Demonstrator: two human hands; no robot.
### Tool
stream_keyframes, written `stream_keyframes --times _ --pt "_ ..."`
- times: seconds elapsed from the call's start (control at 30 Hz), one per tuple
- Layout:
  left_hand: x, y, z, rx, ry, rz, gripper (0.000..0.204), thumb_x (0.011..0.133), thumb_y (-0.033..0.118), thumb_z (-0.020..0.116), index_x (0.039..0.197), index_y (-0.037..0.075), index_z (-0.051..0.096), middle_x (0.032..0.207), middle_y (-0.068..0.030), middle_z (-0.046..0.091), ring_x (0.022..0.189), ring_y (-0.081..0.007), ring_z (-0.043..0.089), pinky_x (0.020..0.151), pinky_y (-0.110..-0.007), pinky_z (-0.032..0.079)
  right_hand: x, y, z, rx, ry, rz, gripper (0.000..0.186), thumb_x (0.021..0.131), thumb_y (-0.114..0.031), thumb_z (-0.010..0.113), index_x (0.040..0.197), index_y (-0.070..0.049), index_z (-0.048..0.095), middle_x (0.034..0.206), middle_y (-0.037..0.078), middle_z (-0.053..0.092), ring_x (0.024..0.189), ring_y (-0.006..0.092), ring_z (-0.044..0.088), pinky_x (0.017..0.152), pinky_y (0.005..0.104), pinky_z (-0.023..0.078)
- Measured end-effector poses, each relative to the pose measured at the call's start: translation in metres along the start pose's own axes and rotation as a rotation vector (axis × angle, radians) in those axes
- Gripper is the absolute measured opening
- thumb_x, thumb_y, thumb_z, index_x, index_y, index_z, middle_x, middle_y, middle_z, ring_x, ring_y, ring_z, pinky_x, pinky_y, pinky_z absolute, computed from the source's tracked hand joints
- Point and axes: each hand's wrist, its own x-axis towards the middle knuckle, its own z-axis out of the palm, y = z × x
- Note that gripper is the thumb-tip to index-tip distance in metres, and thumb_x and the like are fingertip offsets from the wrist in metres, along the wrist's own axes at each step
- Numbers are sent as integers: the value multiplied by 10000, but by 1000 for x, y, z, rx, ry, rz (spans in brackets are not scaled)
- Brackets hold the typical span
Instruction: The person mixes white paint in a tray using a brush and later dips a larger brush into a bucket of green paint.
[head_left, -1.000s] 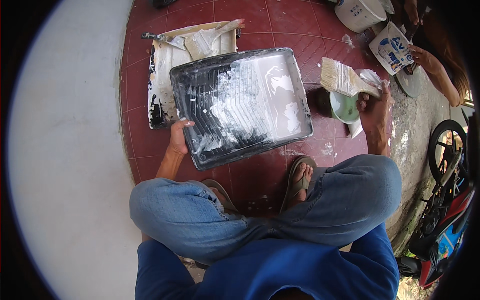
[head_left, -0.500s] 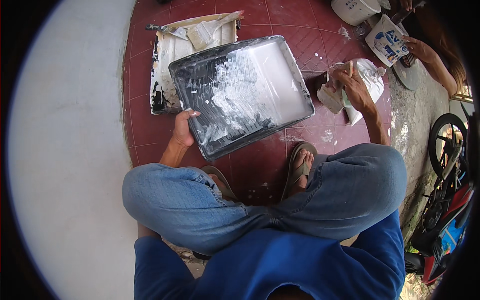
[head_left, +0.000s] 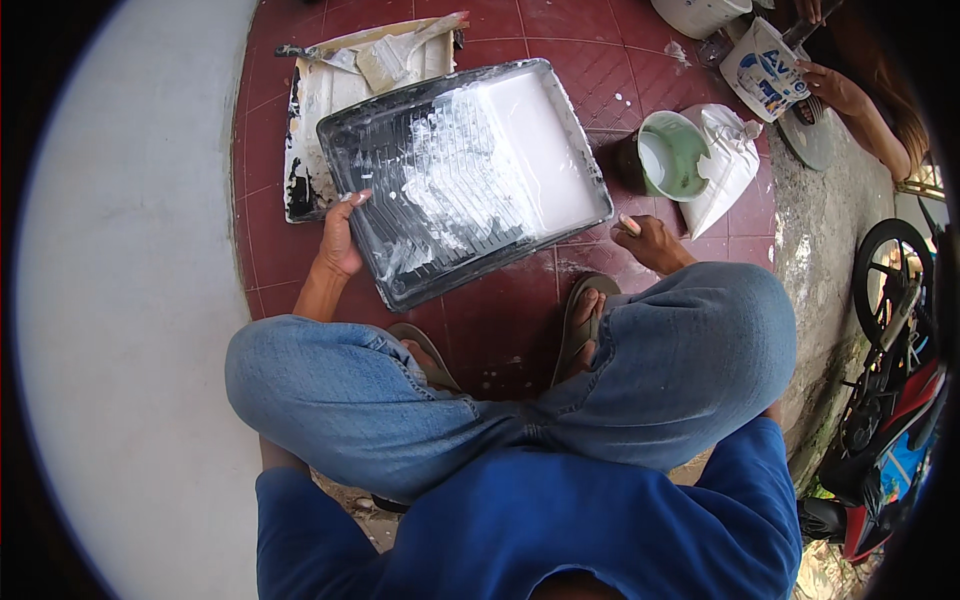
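Gripping the paint tray (head_left: pixel 470 180), left hand (head_left: pixel 340 240); white bag (head_left: pixel 728 165) right.

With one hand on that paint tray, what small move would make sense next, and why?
Probably bring the right hand onto the tray edge beside it. Only the left hand grips the rim, white paint pools at the far end, and the tray sits skewed on the tiles, so a second hold would likely steady it.
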Motion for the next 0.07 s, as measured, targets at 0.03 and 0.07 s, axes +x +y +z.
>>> stream_keyframes --times 0.03,0.07 --pt "2 1 0 32 -19 8 328 769 204 532 1040 19 526 964 -112 604 864 -236 594 819 -386 466 5 7 3 63 72 10 298 797 -296 588 809 2 587 672 215 554 602 246 502 642 380 410" --pt "7 0 -6 45 -1 5 333 771 214 538 1038 16 528 961 -113 606 865 -240 595 831 -383 461 10 13 5 125 144 21 307 797 -307 585 842 -3 586 700 210 565 618 244 501 652 380 418"
